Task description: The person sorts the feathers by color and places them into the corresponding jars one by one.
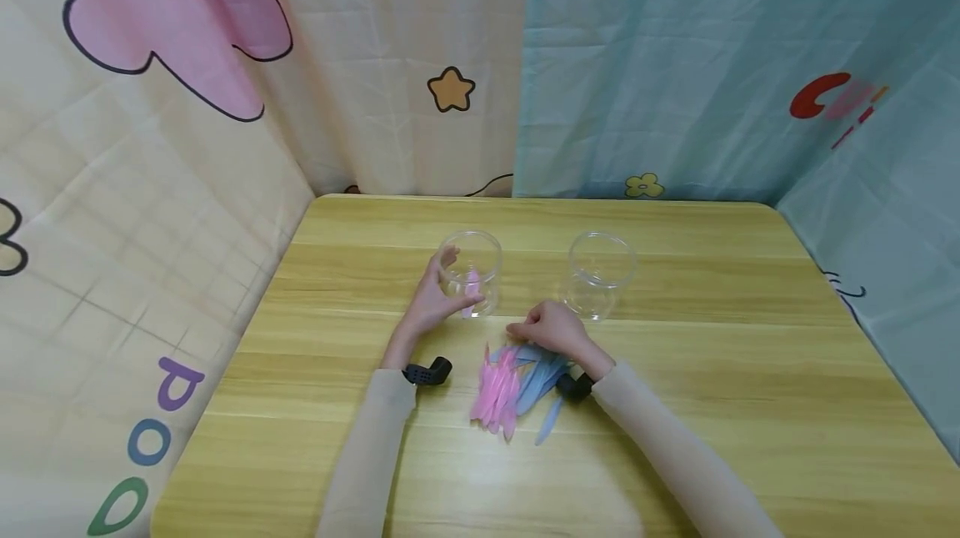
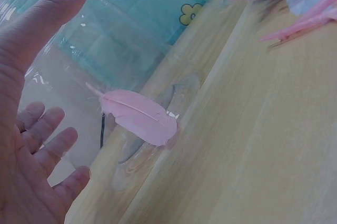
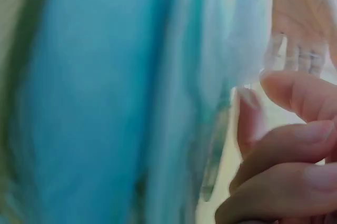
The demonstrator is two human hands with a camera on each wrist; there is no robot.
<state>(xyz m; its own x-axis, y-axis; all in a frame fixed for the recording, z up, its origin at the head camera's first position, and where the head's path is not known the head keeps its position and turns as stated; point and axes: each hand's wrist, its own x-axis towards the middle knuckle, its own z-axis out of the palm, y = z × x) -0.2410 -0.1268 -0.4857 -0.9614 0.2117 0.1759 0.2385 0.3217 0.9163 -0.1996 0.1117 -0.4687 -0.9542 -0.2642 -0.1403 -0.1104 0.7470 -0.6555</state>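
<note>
My left hand (image 1: pixel 433 296) reaches round the left clear plastic cup (image 1: pixel 489 258), thumb in front and fingers spread along its far left side. Inside that cup stands a single pink feather (image 2: pixel 139 116). With bent fingers, my right hand (image 1: pixel 555 328) is over a pile of blue feathers (image 1: pixel 542 384). Its thumb and index fingertip pinch what looks like the end of a pale blue feather (image 3: pixel 250 40), blurred in the right wrist view. Left of the blue pile lies a bunch of pink feathers (image 1: pixel 497 392).
A second clear cup (image 1: pixel 602 275) stands just beyond my right hand, with no feather visible in it. The wooden table (image 1: pixel 750 354) backs onto printed curtains (image 1: pixel 652 62) at the rear and both sides.
</note>
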